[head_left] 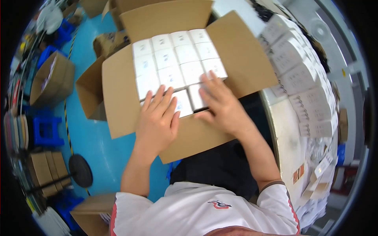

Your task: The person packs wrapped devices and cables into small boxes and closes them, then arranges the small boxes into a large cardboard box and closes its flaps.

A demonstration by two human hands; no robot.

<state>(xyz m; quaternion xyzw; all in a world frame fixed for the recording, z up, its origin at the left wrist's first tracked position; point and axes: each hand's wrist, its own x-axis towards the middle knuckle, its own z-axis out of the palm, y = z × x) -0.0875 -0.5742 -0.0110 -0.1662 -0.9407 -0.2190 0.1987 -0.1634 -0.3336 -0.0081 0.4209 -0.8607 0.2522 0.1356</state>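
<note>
An opened cardboard carton stands in front of me with its flaps folded out. Rows of small white boxes fill it, most with faint print on top. My left hand lies over the near left of the rows, fingers stretched out and fingertips touching the boxes. At the near right corner, my right hand spreads its fingers over the white boxes, with the thumb apart near the carton's front edge. Beneath the right hand the near row is partly hidden, and a dark gap shows beside a box there.
Stacks of white packs line the worktable on my right. On the left are a blue floor, an open carton, a blue stool and a round black base with a pole.
</note>
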